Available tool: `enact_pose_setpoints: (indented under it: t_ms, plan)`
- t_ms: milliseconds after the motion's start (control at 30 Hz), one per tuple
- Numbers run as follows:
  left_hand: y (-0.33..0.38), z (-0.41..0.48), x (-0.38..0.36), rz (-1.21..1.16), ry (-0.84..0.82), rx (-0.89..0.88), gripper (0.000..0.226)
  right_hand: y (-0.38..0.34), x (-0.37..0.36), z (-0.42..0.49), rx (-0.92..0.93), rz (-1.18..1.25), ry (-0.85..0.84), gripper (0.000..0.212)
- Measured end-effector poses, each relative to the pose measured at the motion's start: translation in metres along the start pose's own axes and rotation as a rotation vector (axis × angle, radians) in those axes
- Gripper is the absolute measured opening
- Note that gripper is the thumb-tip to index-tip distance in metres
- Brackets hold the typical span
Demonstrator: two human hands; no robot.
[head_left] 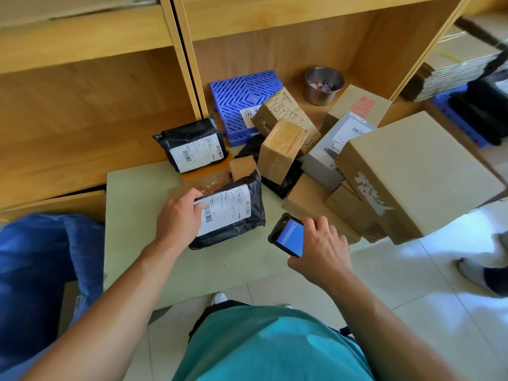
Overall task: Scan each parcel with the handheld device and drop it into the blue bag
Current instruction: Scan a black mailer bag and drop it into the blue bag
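- A teal shirt (261,347) is seen nearest the lens, with both bare arms reached over a flat sheet of pale cardboard (143,215) laid on the floor.
- A black plastic mailer parcel with a white barcode label (236,215) is gripped at its left edge on that sheet, the left hand (178,215) curled over it.
- A black handheld scanner with a lit blue screen (288,235) is clasped in the right hand (321,251), just beside the parcel.
- A clean read is judged likeliest if the label is kept flat and face-up and the scanner's head is tilted onto the barcode.
- The blue fabric bag (35,265) is slumped at the left; its contents are largely hidden.
- A round steel cup (323,86) on the wooden shelf is seen holding small red and white scraps.
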State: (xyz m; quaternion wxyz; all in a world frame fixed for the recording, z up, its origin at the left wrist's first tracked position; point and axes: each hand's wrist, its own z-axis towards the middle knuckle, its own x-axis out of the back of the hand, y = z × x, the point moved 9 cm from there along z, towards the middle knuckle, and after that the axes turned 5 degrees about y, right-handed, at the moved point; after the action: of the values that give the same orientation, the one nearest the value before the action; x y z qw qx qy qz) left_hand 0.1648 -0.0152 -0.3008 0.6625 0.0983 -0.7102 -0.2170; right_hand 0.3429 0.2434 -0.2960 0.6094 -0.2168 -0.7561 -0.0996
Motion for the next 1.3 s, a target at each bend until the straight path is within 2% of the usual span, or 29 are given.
enact_pose_setpoints:
  t_ms: [200,500,667,800,1133,1300]
  plan:
    - [0.000,-0.021,0.004,0.001,0.018,0.038,0.015,0.010,-0.006,-0.014,0.035,0.029,0.005,0.073]
    - [-0.030,-0.084,0.024,0.036,0.075,0.182,0.010,-0.008,-0.026,-0.038,0.109,0.304,-0.086,0.082]
    - [-0.067,-0.125,0.055,-0.048,0.163,0.325,0.012,-0.068,-0.027,-0.048,0.238,0.321,-0.092,0.081]
    - [-0.109,-0.155,0.085,-0.173,0.238,0.370,0.013,-0.130,-0.023,-0.064,0.311,0.341,-0.061,0.079]
    - [-0.293,-0.229,0.157,-0.282,0.396,0.502,0.014,-0.301,-0.046,-0.127,0.431,0.334,-0.072,0.083]
    - [-0.377,-0.266,0.177,-0.388,0.480,0.679,0.005,-0.368,-0.061,-0.147,0.490,0.385,-0.098,0.087]
